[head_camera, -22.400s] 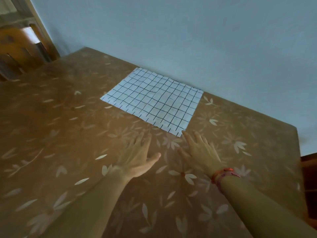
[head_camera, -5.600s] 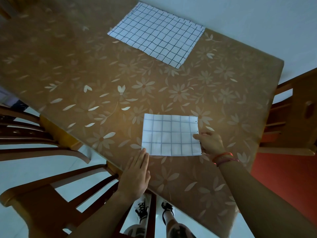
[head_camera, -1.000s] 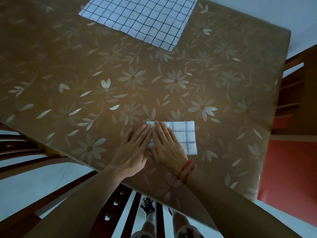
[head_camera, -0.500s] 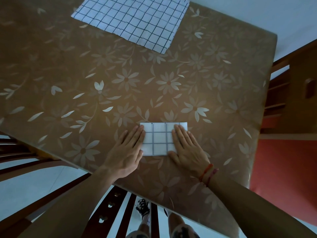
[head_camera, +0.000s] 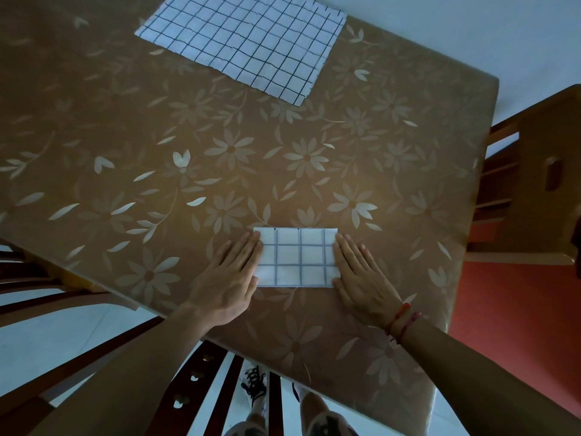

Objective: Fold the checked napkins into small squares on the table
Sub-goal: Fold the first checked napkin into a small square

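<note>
A folded checked napkin (head_camera: 297,258) lies flat as a small rectangle near the table's front edge. My left hand (head_camera: 228,278) lies flat with straight fingers along the napkin's left edge. Along its right edge my right hand (head_camera: 361,278) presses flat, a red cord on that wrist. A second checked napkin (head_camera: 245,42) lies spread out, unfolded, at the far side of the table.
The table (head_camera: 125,136) wears a brown cloth with pale flowers. A wooden chair (head_camera: 534,184) stands at the right end. Chair backs (head_camera: 94,341) sit below the front edge, where my feet show on the white floor. A pale wall runs behind the table.
Both hands have slid apart from the middle of the folded napkin to its left and right edges, smoothing it. The napkin has stayed in place.
</note>
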A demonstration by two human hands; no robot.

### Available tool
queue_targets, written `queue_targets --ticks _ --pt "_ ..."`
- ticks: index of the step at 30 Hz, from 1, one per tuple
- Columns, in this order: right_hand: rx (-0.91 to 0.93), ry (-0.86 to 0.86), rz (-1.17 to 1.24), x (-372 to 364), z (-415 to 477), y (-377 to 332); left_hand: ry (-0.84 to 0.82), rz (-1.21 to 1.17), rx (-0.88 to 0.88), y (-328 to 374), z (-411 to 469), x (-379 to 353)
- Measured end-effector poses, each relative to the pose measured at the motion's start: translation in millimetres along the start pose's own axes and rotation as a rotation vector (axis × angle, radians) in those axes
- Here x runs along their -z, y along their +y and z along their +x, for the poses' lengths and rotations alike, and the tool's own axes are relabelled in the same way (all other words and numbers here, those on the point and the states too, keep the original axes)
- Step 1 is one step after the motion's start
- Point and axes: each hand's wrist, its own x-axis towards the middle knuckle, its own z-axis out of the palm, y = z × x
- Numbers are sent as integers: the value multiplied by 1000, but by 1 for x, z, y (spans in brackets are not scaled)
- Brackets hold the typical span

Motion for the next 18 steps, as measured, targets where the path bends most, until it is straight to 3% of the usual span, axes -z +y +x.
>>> queue_targets --ticks 5,8,18 --pt "-72 171 248 18 21 -5 15 -1 7 3 1 1" --pt "-57 259 279 33 46 -7 19 -6 12 4 1 3" --pt "-155 -48 218 71 93 -18 31 -20 36 9 0 5"
